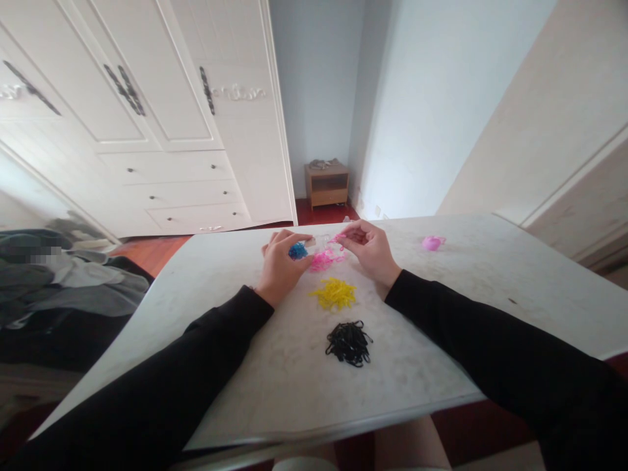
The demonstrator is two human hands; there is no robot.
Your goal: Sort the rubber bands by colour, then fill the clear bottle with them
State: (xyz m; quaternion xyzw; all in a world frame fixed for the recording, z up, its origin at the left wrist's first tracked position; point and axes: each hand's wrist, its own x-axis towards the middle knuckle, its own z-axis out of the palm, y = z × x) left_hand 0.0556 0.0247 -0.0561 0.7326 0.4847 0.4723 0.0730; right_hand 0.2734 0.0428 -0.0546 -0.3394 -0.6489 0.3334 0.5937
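- Pink bands [322, 261] are lying in a loose tangle on the table [275, 379], between the hands.
- Right hand [367, 245] is pinching a pink strand [337, 240] just beside that tangle.
- Left hand [284, 261] is curving, thumb and forefinger apart, blue bands [297, 251] showing between.
- Handling pink seems to be the current step; the next move is probably calling for light fingertip control.
- Thin yellow bands [336, 294] are heaping; black bands [349, 343] are looping nearest the body.
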